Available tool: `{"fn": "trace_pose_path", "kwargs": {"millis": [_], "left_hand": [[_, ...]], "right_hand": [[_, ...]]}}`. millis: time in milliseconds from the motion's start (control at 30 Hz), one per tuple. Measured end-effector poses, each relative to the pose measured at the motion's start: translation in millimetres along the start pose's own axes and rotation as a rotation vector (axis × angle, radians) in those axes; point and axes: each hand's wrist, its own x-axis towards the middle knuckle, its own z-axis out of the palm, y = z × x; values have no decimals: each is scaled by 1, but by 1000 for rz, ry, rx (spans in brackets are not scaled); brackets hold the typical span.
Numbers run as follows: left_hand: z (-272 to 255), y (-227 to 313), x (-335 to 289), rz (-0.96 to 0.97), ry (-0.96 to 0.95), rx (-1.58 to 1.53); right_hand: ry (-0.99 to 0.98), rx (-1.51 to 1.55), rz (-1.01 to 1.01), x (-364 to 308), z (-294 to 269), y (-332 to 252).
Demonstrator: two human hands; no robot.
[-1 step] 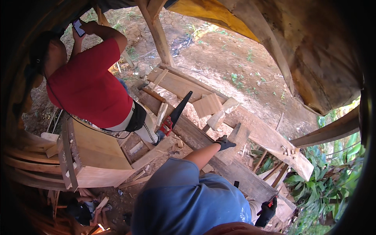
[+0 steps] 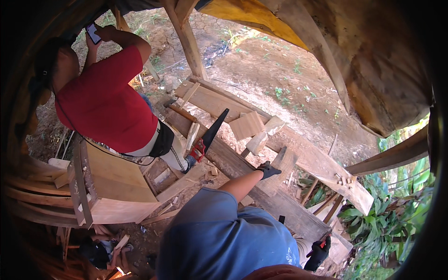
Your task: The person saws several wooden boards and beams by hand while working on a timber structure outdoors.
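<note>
The short board (image 2: 284, 161) lies on the long plank (image 2: 294, 209), just under my left hand (image 2: 269, 170). I can't tell if those fingers grip it or only rest there. My right hand (image 2: 319, 255) is closed around a small red thing (image 2: 322, 243) by the plank's right end. Farther left are a red-handled saw (image 2: 214, 129) and a person in red (image 2: 108, 106).

We see a flat, brown wooden board (image 2: 286, 158), lying slantwise across a long plank (image 2: 298, 212), a small red object (image 2: 323, 243), partly hidden, near the plank's right end
</note>
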Motion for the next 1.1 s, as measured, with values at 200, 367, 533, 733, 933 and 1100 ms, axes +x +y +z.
{"fn": "trace_pose_path", "kwargs": {"millis": [200,367,533,733,933,1100], "left_hand": [[6,-5,13,-85,-73,185],[20,-11,14,-106,-31,160],[35,-8,43,-51,-144,239],[33,-25,70,-10,-85,142],[4,-25,65,-10,-229,177],[8,13,62,-131,-57,73]], "right_hand": [[164,318,99,-9,-4,-11],[262,434,100,-15,-5,-26],[317,451,136,5,-41,9],[525,186,135,-12,-28,-27],[545,-122,26,-54,-20,-49],[548,201,77,-91,-20,-62]]}}
